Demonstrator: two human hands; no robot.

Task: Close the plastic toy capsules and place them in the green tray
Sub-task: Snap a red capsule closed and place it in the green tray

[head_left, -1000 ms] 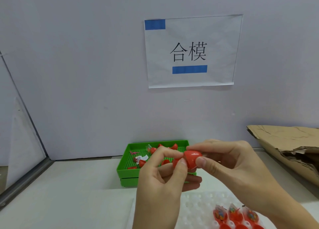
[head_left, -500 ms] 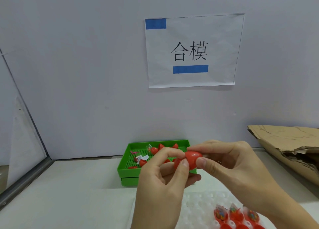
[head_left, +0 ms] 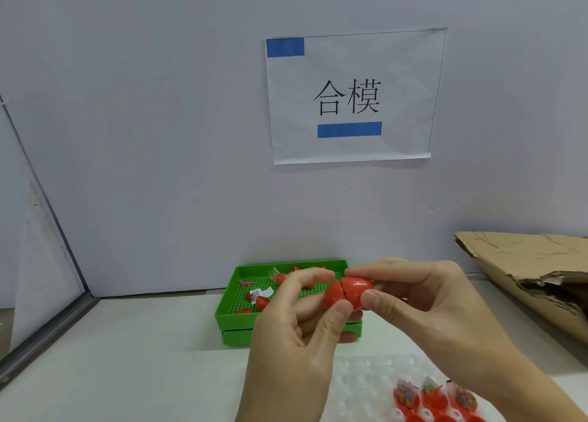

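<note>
I hold a red capsule [head_left: 348,292] between both my hands, in the air in front of the green tray [head_left: 237,318] and above the white table [head_left: 127,358]. My left hand [head_left: 296,342] pinches its left half, thumb tip under it and forefinger curled over the top. My right hand [head_left: 423,300] pinches the right half, thumb on the near side and forefinger along the top, the other fingers curled behind it. The two halves meet along a dark seam down the middle; whether they are fully snapped together I cannot tell.

The green tray sits against the back wall, stacked on a second green tray of the same shape. In it lie several red capsule pieces [head_left: 262,302], a small pink toy [head_left: 246,283] and a white slip of paper [head_left: 264,292]; my hands hide the tray's right part.

Near me, at the lower right, is a white bubbled holder [head_left: 362,380] with open red capsule halves [head_left: 405,399] standing in it, each with a clear packet of coloured bits inside. They are cut off by the bottom edge.

On the wall hangs a paper sign [head_left: 353,97] with two black characters and two blue strips. A torn cardboard box [head_left: 534,272] lies at the right.
</note>
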